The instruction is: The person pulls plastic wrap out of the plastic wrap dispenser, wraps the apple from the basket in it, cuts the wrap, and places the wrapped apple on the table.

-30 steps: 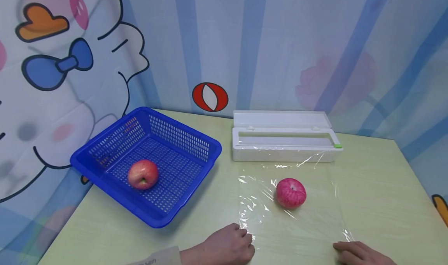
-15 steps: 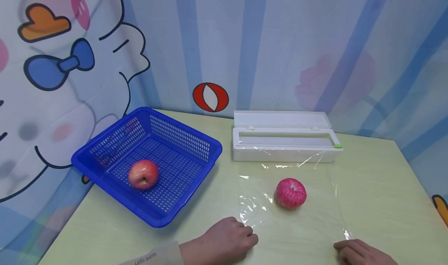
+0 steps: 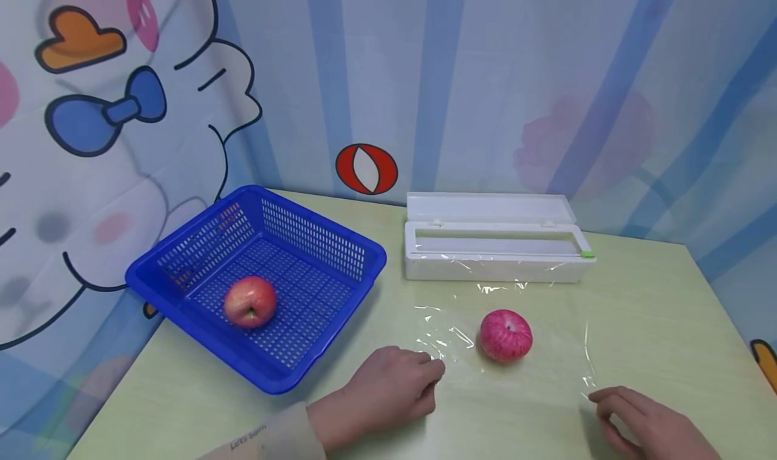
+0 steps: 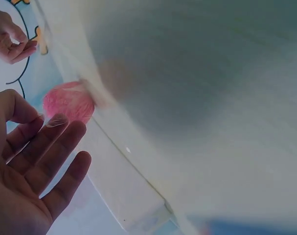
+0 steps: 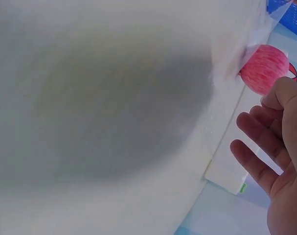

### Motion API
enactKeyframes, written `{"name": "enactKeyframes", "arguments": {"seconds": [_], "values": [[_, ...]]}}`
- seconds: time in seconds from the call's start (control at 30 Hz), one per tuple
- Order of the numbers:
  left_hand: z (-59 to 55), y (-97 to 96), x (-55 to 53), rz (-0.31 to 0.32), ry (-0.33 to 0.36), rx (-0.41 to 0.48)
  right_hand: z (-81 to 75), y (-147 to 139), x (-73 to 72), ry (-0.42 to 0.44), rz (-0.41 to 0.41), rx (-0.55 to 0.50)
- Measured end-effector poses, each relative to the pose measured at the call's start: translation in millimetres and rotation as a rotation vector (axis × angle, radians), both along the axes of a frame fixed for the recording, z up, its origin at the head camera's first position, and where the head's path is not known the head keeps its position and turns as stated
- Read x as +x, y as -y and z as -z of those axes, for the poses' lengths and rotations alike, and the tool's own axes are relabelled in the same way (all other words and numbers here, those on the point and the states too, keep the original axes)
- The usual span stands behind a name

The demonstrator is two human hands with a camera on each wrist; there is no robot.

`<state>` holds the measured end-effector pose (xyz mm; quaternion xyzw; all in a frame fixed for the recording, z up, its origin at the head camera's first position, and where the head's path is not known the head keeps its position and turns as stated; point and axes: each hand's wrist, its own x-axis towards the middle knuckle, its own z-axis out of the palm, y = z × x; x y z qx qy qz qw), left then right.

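A sheet of clear plastic wrap runs from a white wrap dispenser toward me. My left hand pinches its near left corner between thumb and index finger; the other fingers spread loosely in the left wrist view. At the opposite corner, my right hand pinches the film the same way, its remaining fingers half extended. Between and beyond the hands, a dark pink apple sits in the area of the film. The dispenser's lid stands raised at the back.
To the left stands a blue plastic basket with one red apple in it. A green slider marks the dispenser's right end. A printed curtain hangs behind the pale table.
Both hands have risen and moved forward toward the pink apple, carrying the film's near edge with them. The apple, basket and dispenser have stayed in place.
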<state>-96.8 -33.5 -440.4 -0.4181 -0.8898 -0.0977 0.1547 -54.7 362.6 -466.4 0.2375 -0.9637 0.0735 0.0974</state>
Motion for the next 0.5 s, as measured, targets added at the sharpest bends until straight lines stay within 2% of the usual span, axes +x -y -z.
{"name": "enactKeyframes", "arguments": {"seconds": [0.23, 0.3, 0.37, 0.5], "values": [[-9.2, -2.9, -12.0, -0.060, 0.098, 0.143, -13.7, -4.0, -15.1, -0.172, -0.107, -0.092], [-11.3, -3.8, -14.8, -0.071, 0.113, 0.168, -14.7, -3.4, -16.7, -0.192, -0.118, -0.103], [-13.0, -4.6, -16.8, -0.079, 0.131, 0.175, -13.8, 0.4, -15.0, -0.162, -0.108, -0.100], [-15.1, -4.5, -17.3, -0.083, 0.167, 0.152, -3.5, 11.5, -6.2, 0.047, -0.081, -0.016]]}}
